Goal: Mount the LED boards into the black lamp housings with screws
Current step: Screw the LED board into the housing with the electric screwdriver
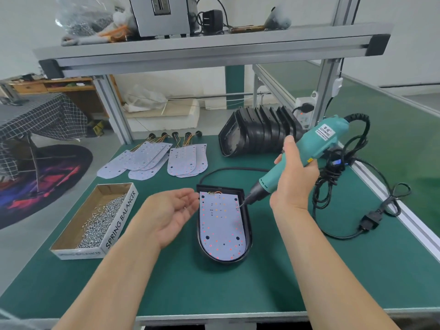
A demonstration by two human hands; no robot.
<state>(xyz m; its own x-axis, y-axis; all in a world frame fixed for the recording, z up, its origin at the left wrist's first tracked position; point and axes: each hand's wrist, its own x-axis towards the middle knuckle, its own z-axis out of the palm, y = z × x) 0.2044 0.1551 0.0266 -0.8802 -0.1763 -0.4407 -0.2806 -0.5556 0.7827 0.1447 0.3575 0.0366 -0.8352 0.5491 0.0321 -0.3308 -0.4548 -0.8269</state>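
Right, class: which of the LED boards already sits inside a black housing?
The LED board nearest the person, in the black housing at the screwdriver tip; the others lie loose in two fanned piles farther back.

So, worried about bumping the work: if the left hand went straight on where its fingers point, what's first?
The left hand would probably meet the left wall of the black lamp housing first; relative height unclear.

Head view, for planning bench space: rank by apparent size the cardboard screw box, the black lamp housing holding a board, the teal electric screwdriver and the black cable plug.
1. Cardboard screw box and black lamp housing: about alike, not ranked.
2. Teal electric screwdriver, partly hidden by the right hand.
3. Black cable plug.
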